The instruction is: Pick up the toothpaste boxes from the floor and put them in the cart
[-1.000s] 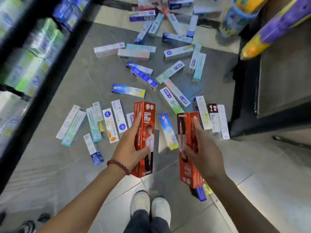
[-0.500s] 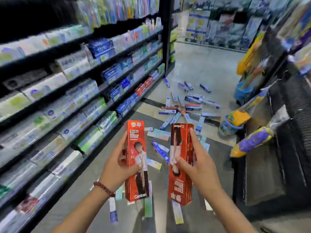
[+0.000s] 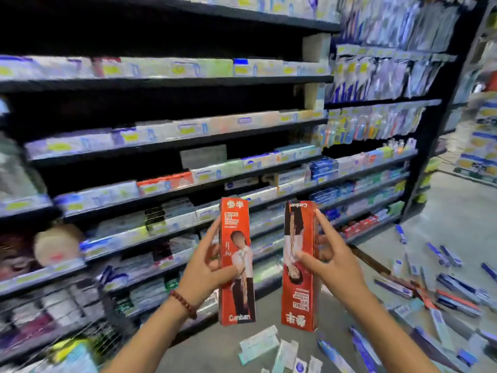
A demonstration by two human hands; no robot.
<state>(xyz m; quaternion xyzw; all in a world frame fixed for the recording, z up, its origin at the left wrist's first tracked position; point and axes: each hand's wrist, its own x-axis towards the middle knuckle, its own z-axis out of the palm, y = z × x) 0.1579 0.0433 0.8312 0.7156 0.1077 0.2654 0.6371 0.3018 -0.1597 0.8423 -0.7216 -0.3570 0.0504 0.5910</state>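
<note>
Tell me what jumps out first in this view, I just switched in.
Two tall red Canban toothpaste boxes held upright at centre: the left hand grips one right way up, the right hand grips the other printed upside down. More toothpaste boxes lie scattered on the floor at right, and a wire cart shows at lower left.
</note>
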